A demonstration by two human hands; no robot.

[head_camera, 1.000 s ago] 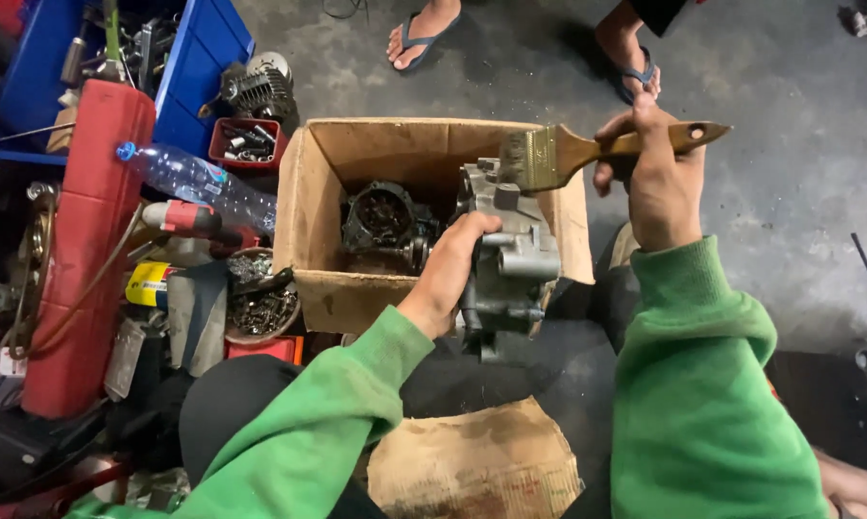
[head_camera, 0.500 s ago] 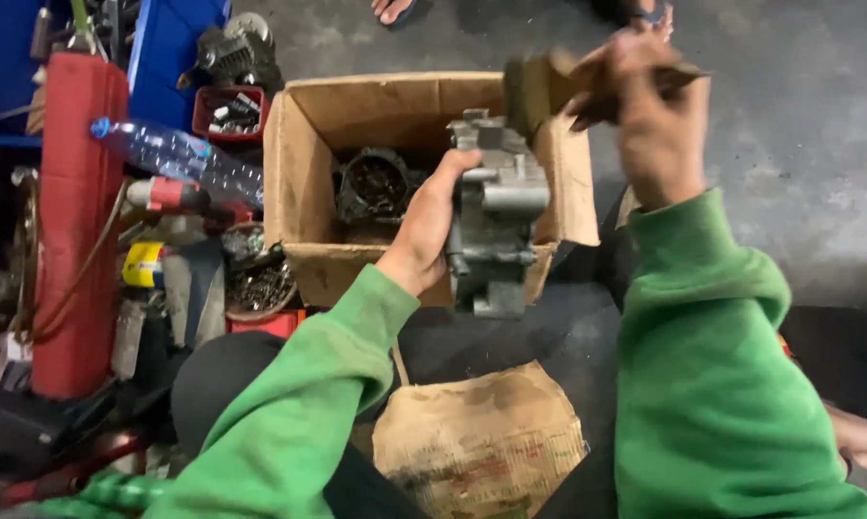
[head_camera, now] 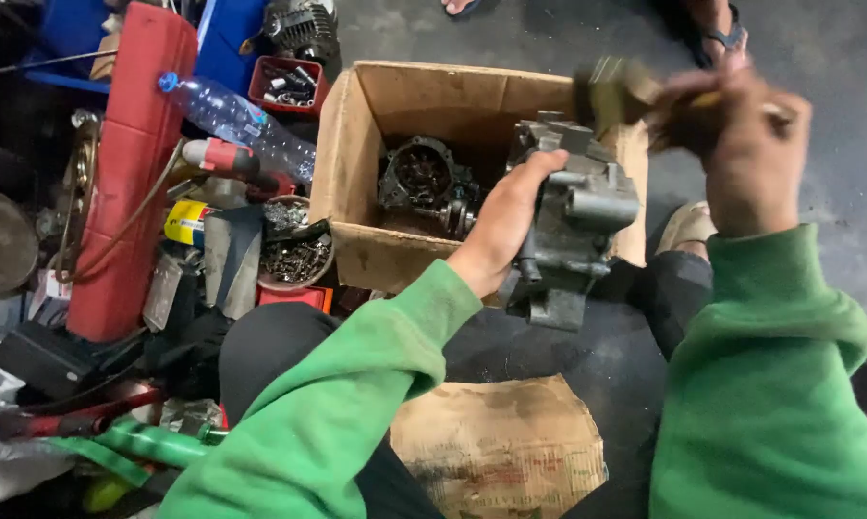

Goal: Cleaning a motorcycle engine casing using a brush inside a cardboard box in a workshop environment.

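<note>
The left hand (head_camera: 503, 231) sits just right of centre in the frame, its fingers (head_camera: 539, 171) wrapped tight round the left flank of a grey cast-metal engine part (head_camera: 570, 231). The part is held off the floor, its long axis running roughly top to bottom of the frame, with its upper end level with the near-right corner of the cardboard box (head_camera: 356, 154).

The right hand (head_camera: 736, 144) is in the upper right, closed round the handle of a paintbrush (head_camera: 618, 88); both are motion-blurred. The bristle end points toward the left of the frame and lies just above and right of the part's top, close to it, though contact cannot be judged through the blur. So the right hand is above and to the right of the part, and the left hand carries it from the left.

Inside the box, left of the held part, lies another dark engine part (head_camera: 419, 178). Clutter crowds the left side: a red cylinder (head_camera: 131, 173), a plastic bottle (head_camera: 236, 120) and a bowl of screws (head_camera: 294, 255). A flattened sheet of cardboard (head_camera: 500, 447) lies on the floor below the part; bare concrete floor (head_camera: 837, 58) opens out to the right.
</note>
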